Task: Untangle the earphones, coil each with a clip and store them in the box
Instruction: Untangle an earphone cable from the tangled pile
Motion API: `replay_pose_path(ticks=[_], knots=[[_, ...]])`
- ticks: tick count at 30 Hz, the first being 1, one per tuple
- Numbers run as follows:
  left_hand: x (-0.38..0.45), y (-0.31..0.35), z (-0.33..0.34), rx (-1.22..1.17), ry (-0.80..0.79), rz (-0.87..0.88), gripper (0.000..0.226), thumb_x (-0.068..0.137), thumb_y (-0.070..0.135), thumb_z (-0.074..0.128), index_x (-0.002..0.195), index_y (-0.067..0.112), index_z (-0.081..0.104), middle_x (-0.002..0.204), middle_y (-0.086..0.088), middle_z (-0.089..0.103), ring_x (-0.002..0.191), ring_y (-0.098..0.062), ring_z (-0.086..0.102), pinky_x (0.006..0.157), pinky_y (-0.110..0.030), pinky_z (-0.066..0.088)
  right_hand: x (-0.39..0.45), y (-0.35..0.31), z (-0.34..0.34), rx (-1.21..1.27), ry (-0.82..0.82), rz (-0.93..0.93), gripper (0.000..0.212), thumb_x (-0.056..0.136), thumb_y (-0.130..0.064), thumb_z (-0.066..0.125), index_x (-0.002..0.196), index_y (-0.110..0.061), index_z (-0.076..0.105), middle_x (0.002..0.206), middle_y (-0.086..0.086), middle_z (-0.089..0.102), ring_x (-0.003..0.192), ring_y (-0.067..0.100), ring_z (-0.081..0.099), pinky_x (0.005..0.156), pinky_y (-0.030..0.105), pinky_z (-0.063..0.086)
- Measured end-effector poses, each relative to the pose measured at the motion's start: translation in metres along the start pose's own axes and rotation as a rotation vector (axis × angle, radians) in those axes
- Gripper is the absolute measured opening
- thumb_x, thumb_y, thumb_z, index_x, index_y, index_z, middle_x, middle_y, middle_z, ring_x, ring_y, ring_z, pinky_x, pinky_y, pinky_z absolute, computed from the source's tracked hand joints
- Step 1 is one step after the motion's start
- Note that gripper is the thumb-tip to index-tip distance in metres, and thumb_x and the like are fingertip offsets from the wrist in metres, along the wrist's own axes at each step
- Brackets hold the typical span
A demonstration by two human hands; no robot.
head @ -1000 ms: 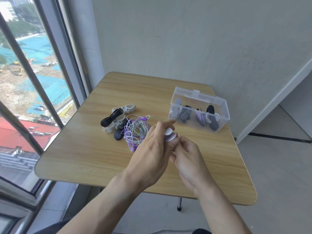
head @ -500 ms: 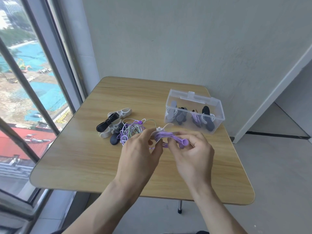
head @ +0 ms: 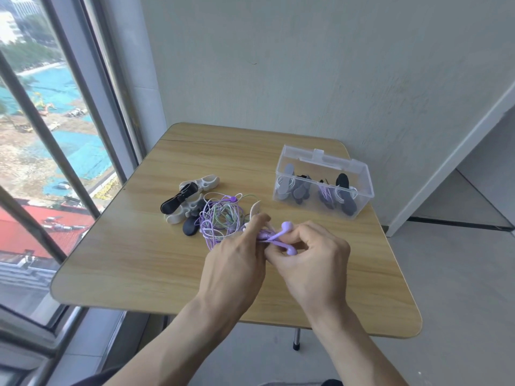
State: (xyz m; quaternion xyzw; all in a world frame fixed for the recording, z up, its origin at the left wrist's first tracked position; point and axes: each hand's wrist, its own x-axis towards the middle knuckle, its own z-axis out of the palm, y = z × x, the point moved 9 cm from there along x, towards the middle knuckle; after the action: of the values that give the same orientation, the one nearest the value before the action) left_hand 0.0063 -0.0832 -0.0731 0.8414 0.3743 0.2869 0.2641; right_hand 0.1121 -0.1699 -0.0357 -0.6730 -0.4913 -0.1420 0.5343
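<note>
Both curled tight: left hand and right hand pinching purple earphones. Tangled cables just behind, clear box farther right.

A wooden table with rounded corners stands against a pale wall (faintly scuffed), beside a tall window overlooking rooftops.

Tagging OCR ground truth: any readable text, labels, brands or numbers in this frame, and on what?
None readable.
Box: clear plastic, no label visible.
Clips and purple earphones: no markings that can be made out.
Buildings outside the window: too small and blurred to show any signs.
</note>
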Motion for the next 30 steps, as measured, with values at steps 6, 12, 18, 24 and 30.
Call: replay_pose_path(ticks=[6,12,18,24,30], knots=[[0.008,-0.009,-0.002,-0.005,-0.074,0.028,0.013,0.100,0.021,0.044,0.111,0.027,0.048,0.072,0.009,0.058,0.063,-0.022,0.045,0.062,-0.041,0.044,-0.004,0.024,0.021,0.337,-0.353,0.365,0.014,0.078,-0.005,0.082,0.078,-0.019,0.080,0.068,-0.008,0.072,0.069,0.007,0.071,0.069,0.027,0.059],[0.010,-0.010,0.007,-0.164,-0.359,0.040,0.007,0.103,0.028,0.046,0.107,0.029,0.052,0.062,0.010,0.057,0.054,-0.008,0.050,0.056,-0.023,0.041,-0.001,0.037,0.025,0.494,-0.503,0.432,0.006,0.086,-0.001,0.074,0.088,-0.005,0.078,0.077,0.003,0.077,0.072,0.014,0.074,0.069,0.023,0.058],[-0.001,-0.006,0.020,-0.399,-0.583,-0.050,0.023,0.103,0.043,0.045,0.102,0.021,0.052,0.071,-0.003,0.068,0.045,-0.020,0.049,0.051,-0.028,0.044,-0.001,0.046,0.026,0.349,-0.487,0.443,0.010,0.092,-0.009,0.070,0.092,-0.014,0.079,0.084,-0.002,0.078,0.075,0.018,0.074,0.071,0.033,0.059],[-0.001,-0.005,0.018,-0.448,-0.571,-0.184,0.045,0.105,0.046,0.033,0.099,0.008,0.055,0.056,-0.008,0.051,0.036,-0.013,0.041,0.043,-0.022,0.033,-0.005,0.058,0.029,0.359,-0.536,0.543,0.017,0.091,-0.010,0.071,0.097,-0.026,0.072,0.089,-0.006,0.075,0.067,0.032,0.068,0.062,0.041,0.052],[-0.002,-0.022,0.023,-0.436,-0.592,-0.382,0.039,0.103,0.047,0.040,0.083,0.020,0.061,0.051,-0.012,0.057,0.037,-0.022,0.035,0.044,-0.024,0.031,-0.008,0.044,0.029,0.366,-0.535,0.472,0.034,0.090,-0.015,0.048,0.110,-0.033,0.069,0.099,-0.011,0.070,0.082,0.016,0.065,0.069,0.034,0.050]])
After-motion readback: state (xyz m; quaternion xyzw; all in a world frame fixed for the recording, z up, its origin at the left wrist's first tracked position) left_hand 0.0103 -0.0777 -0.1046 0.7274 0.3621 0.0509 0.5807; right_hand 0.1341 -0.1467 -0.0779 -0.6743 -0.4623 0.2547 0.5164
